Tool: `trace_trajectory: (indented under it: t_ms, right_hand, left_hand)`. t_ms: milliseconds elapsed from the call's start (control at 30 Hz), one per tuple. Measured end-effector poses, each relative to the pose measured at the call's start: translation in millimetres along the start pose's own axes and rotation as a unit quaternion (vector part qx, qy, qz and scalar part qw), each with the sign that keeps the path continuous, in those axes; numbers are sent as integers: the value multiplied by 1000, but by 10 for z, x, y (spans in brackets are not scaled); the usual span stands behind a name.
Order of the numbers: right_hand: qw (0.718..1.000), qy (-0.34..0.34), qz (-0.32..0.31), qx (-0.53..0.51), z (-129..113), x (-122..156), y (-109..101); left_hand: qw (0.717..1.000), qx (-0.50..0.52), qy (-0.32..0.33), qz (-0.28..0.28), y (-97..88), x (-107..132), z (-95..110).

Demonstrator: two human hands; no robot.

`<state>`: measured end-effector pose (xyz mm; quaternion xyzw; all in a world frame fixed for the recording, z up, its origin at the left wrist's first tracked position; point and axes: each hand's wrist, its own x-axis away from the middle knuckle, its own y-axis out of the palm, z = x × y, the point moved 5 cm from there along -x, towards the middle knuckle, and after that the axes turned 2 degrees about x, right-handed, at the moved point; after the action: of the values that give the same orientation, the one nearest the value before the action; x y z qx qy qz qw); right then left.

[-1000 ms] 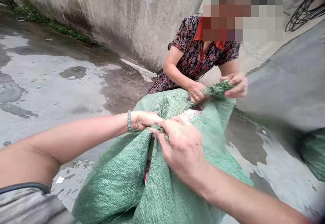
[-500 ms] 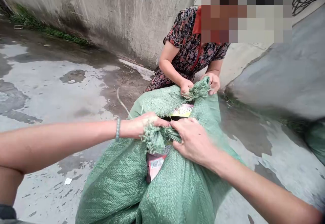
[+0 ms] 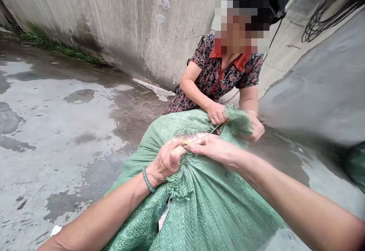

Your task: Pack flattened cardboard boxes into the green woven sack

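A large green woven sack [image 3: 205, 205] lies full on the wet concrete in front of me. My left hand [image 3: 167, 160], with a green bead bracelet on the wrist, is closed on a bunch of the sack's frayed mouth edge. My right hand [image 3: 212, 148] pinches the same gathered edge right beside it, fingertips touching the left hand. Across the sack a person in a dark floral dress [image 3: 219, 72] grips the far part of the frayed edge [image 3: 238, 120] with both hands. A printed packet [image 3: 164, 215] peeps out through a gap in the sack below my left wrist.
Wet, stained concrete ground [image 3: 57, 129] spreads to the left. A concrete wall [image 3: 128, 19] with weeds at its foot runs behind. A grey sloped surface [image 3: 322, 84] rises on the right, with coiled black cable [image 3: 327, 11] above it and another green sack [image 3: 356, 163] at the right edge.
My hands have drawn the sack's near edges closer together, narrowing the opening so less of the packets inside shows. The other person's hands have shifted down onto the far edge.
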<state>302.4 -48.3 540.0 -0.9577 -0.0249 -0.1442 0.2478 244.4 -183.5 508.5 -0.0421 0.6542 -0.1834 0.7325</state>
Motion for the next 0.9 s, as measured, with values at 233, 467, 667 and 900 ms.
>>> trace_trajectory:
  t_ms: [233,467,667,900]
  right_hand:
    - [940,-25,151,305,-249,197,129]
    - [856,-40,197,476,-217,380,163]
    - [696,-185,309,621,-247,479,195]
    - [649,-236,147,708,-580,575,148]
  left_hand:
    - [999,11,-12,-28,2,20,-75]
    - [994,-4,90,-61,-51,-127,83]
    - [986,-153,46,-57,-113,-49,142]
    - [965,-204,23,-162,-99,-132,254]
